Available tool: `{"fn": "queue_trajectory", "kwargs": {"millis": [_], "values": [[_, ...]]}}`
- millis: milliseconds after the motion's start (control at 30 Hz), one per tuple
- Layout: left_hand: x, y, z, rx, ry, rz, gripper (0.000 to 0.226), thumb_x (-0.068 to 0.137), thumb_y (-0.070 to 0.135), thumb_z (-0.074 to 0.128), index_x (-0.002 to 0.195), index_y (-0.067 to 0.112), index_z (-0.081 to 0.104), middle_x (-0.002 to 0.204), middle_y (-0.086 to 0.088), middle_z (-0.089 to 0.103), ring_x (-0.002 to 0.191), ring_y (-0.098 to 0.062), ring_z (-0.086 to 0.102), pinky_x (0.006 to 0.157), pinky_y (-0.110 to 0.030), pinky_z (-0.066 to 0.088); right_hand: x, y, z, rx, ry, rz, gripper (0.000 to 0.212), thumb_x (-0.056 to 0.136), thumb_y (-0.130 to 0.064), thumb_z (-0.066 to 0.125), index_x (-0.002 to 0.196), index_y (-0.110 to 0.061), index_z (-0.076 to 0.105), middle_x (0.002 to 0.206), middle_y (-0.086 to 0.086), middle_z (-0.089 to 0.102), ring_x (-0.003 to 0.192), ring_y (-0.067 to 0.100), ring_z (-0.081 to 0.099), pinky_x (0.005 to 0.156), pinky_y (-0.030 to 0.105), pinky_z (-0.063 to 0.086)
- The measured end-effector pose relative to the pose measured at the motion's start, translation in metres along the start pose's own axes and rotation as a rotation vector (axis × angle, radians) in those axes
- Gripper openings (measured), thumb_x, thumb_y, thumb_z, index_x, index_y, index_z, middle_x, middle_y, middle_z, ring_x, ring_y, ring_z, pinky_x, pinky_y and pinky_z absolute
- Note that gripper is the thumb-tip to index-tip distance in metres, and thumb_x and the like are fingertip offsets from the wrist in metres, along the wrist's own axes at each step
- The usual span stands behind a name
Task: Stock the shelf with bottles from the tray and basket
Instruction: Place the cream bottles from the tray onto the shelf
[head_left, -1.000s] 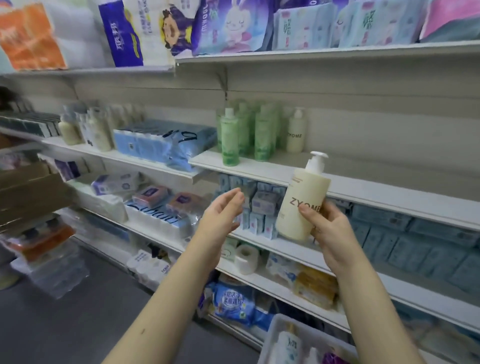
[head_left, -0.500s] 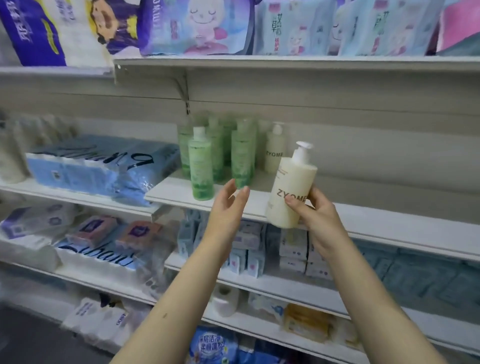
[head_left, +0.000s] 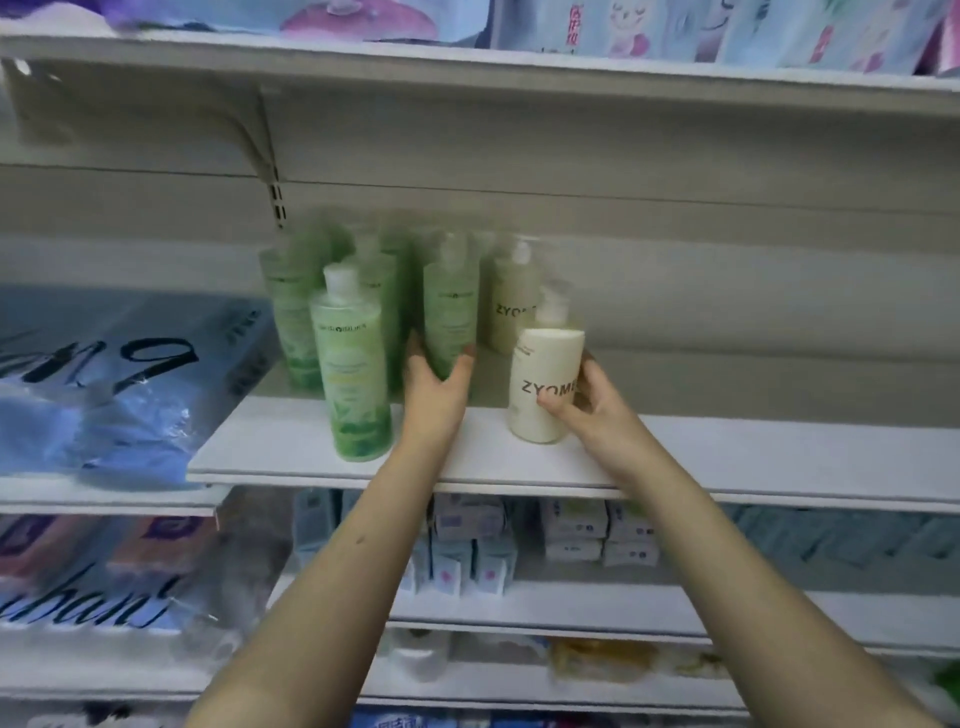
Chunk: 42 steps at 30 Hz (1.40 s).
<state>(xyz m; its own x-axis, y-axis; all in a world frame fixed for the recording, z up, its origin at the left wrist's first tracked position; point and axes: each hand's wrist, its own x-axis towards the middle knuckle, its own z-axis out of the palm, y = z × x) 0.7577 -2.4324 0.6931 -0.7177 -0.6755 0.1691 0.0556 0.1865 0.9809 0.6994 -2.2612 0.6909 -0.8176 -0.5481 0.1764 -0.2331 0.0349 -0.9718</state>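
Right hand (head_left: 592, 410) is closed round the cream pump bottle (head_left: 545, 384), thumb across the label. The bottle is upright, base on the shelf (head_left: 727, 457), label facing out for display. At its 9 o'clock, left hand (head_left: 436, 387) cups a green bottle (head_left: 451, 317), apparently steadying it to hold a gap. A matching cream bottle (head_left: 511, 312) stands behind at 11 o'clock, so like is grouped with like

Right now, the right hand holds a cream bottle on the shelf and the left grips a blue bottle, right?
No: the head view shows the left hand gripping a green bottle, not blue. The right hand does hold the cream bottle on the shelf.
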Motion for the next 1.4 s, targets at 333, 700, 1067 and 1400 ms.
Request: {"fn": "queue_trajectory", "kwargs": {"millis": [333,700,1067,1400], "values": [[0.017,-0.014,0.002,-0.017,-0.006,0.019,0.057,0.095,0.044,0.054,0.144,0.025,0.033,0.141,0.001,0.048,0.126,-0.019,0.047,0.095,-0.026,0.034,0.049,0.015,0.014,-0.209,0.106,-0.013,0.064,0.092,-0.024,0.065,0.146,-0.028,0.03,0.14,0.002,0.048,0.121,0.014,0.053,0.098,0.02,0.045],[0.021,-0.019,0.003,-0.01,-0.001,0.041,0.056,0.096,0.04,0.054,0.145,0.022,0.034,0.14,0.0,0.051,0.127,-0.018,0.048,0.097,-0.023,0.035,0.081,0.025,0.023,-0.204,0.182,-0.016,0.065,0.091,-0.016,0.066,0.146,-0.021,0.033,0.136,0.0,0.05,0.114,0.013,0.052,0.077,0.002,0.044],[0.02,-0.016,0.004,-0.008,0.003,0.046,0.057,0.096,0.039,0.053,0.146,0.023,0.031,0.141,0.001,0.048,0.129,-0.018,0.045,0.097,-0.02,0.031,0.093,0.032,0.027,-0.258,0.254,-0.042,0.083,0.065,-0.061,0.063,0.137,-0.027,0.042,0.13,0.007,0.057,0.117,0.026,0.055,0.098,0.05,0.048],[0.023,-0.02,0.004,0.0,-0.006,0.041,0.06,0.096,0.041,0.053,0.148,0.023,0.029,0.143,-0.001,0.048,0.13,-0.02,0.046,0.098,-0.022,0.032,0.089,0.033,0.025,-0.216,0.256,-0.049,0.067,0.082,-0.034,0.073,0.14,-0.023,0.041,0.133,0.01,0.053,0.109,0.019,0.056,0.084,0.023,0.048]]}}
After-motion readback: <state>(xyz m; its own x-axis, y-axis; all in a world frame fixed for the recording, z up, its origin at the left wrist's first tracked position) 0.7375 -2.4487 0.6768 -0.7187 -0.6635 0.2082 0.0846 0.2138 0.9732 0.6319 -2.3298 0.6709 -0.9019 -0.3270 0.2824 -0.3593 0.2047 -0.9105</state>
